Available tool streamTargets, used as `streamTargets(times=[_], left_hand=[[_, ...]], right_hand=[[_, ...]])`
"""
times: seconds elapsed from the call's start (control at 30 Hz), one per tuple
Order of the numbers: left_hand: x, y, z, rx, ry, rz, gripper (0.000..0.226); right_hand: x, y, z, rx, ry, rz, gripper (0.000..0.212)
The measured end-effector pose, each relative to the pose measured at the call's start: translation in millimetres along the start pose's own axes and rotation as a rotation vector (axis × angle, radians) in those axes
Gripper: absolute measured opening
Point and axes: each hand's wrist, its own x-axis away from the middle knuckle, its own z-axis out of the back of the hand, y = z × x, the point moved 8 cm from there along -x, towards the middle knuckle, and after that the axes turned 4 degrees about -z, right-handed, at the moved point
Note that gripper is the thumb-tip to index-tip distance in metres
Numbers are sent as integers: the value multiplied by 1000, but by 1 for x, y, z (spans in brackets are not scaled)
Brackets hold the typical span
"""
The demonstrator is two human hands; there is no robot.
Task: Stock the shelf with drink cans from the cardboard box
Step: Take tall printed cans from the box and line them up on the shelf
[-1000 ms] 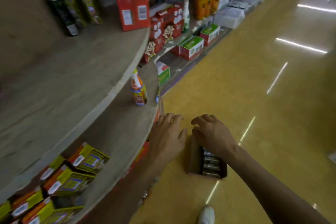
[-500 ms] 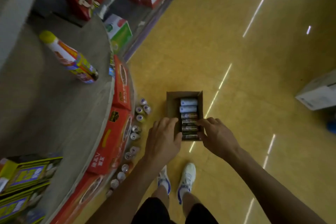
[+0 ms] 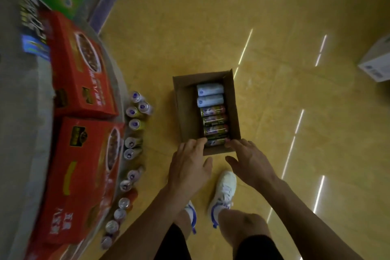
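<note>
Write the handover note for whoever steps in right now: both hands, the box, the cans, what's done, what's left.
Left hand: open, fingertips at the near end of the cardboard box, holding nothing.
Right hand: open, at the other side of the nearest can.
Box: on the floor by the feet. Two white cans and several dark cans lie in one row along its right wall.
Done: a row of cans stands at the foot of the round shelf.
Left: lift out the boxed cans and probably stand them with that row.
</note>
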Motion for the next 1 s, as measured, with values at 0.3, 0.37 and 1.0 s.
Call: streamTargets(times=[0.3, 0.37, 1.0], left_hand=[[-141, -89, -131, -41, -68, 22, 61], [-169, -113, -157, -53, -96, 35, 62], [-244, -198, -316, 218, -407, 254, 89]], right_hand=[[-145, 77, -132, 90, -78, 21, 55], [-173, 94, -162, 145, -158, 31, 62], [-263, 144, -262, 503, -361, 154, 45]])
